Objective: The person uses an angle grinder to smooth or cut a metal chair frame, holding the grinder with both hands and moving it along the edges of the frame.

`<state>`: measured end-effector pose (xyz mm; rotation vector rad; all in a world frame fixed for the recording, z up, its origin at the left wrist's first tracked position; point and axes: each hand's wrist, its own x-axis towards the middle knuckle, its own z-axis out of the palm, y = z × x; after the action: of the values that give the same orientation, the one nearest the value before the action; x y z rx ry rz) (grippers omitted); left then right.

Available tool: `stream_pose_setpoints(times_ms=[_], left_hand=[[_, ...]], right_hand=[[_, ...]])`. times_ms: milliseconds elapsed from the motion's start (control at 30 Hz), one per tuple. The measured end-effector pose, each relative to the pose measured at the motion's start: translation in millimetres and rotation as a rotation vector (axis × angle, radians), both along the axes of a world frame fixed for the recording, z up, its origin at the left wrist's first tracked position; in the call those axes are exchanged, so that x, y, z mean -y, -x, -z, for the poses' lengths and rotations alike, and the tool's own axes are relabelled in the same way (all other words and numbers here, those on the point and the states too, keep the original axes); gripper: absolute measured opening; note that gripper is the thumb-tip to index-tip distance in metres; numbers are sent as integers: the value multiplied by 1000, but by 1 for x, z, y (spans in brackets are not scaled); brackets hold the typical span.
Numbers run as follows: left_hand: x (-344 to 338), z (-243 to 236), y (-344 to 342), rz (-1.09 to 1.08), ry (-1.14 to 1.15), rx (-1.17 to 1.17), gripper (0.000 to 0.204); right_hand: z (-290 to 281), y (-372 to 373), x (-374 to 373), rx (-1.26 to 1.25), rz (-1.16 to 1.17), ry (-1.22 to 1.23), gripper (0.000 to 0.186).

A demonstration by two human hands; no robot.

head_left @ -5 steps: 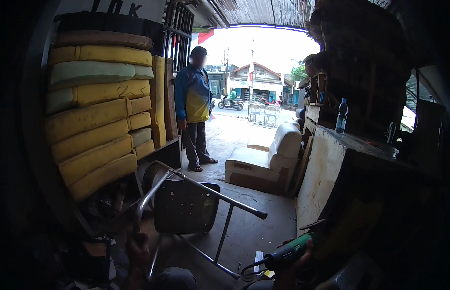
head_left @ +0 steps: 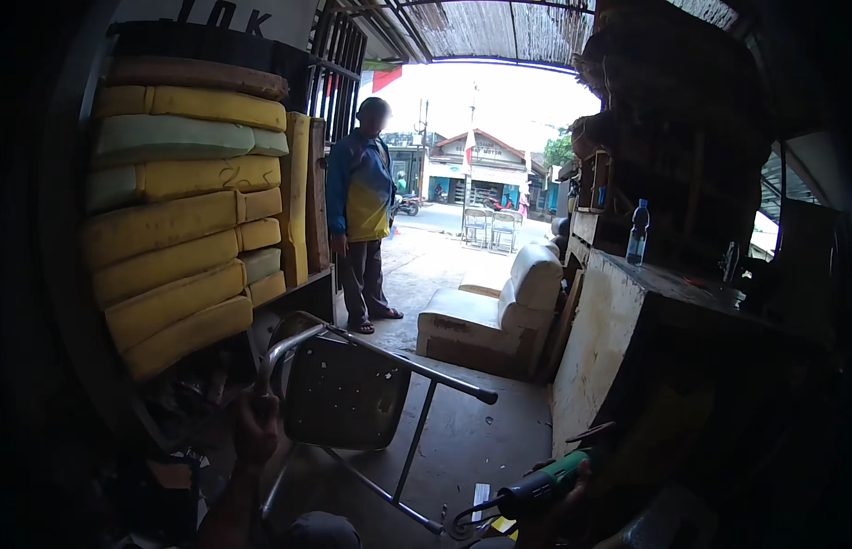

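A metal-framed chair [head_left: 435, 373] lies tipped over on the floor before me, its tubes bare and silvery. Its dark seat panel [head_left: 348, 393] is dotted with small holes. My left hand [head_left: 256, 428] is wrapped round the bent tube at the chair's left side. At the lower right, my right hand [head_left: 572, 489] holds a green and black angle grinder [head_left: 547, 480] by its body, with its disc end pointing up and away from me. The grinder's cord loops down on its left. Shadow hides part of the right hand's fingers.
Yellow and pale green foam cushions [head_left: 174, 224] are stacked along the left. A person [head_left: 360, 197] in a blue and yellow jacket stands beyond the chair. A worn white armchair [head_left: 495, 311] is ahead; a bottle [head_left: 638, 233] stands on the right-hand counter [head_left: 595, 320].
My left hand has moved a little higher along the chair tube. The whole view has shifted slightly, and a motorcycle outside has moved left. The grinder stays in my right hand.
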<state>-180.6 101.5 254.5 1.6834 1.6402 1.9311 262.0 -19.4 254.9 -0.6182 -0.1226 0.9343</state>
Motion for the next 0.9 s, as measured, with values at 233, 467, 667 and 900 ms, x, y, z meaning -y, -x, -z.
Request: stream_pose_setpoints(times_ms=[233, 467, 667, 900], left_hand=[[-71, -103, -5, -56, 171, -219, 39], [-143, -184, -32, -127, 505, -590, 61], [-193, -164, -127, 46, 658, -931, 70], [-240, -149, -139, -71, 533, -931, 63]], right_hand=[[-9, 18, 17, -41, 61, -164, 52], [-29, 14, 40, 174, 120, -47, 55], [-30, -13, 50, 37, 55, -71, 57], [-18, -67, 79, 130, -219, -247, 52]])
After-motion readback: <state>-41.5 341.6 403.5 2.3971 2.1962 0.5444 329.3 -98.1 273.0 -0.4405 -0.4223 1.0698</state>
